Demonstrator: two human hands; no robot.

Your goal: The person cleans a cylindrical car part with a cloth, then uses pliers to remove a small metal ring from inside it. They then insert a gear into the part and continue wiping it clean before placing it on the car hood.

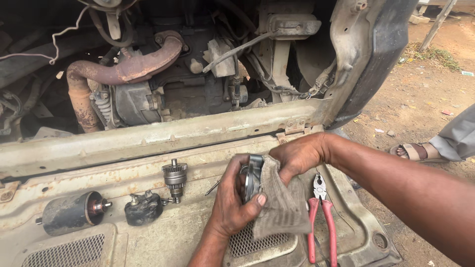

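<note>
On the dusty panel (148,237) below the engine (148,94) we see three loose parts in a row: one cylinder (69,212), one black cap (143,208) and one gear (175,179) standing upright, and to the right one pair of red pliers (320,222). Our left hand (232,202) is closed around one round metal part (253,177), held on edge above the panel. Our right hand (299,155) grips one grey rag (282,202), pressed against this part.

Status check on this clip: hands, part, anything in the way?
Left hand grips round metal part. Right hand presses grey rag on it. Red-handled pliers beside; nothing blocking.
</note>
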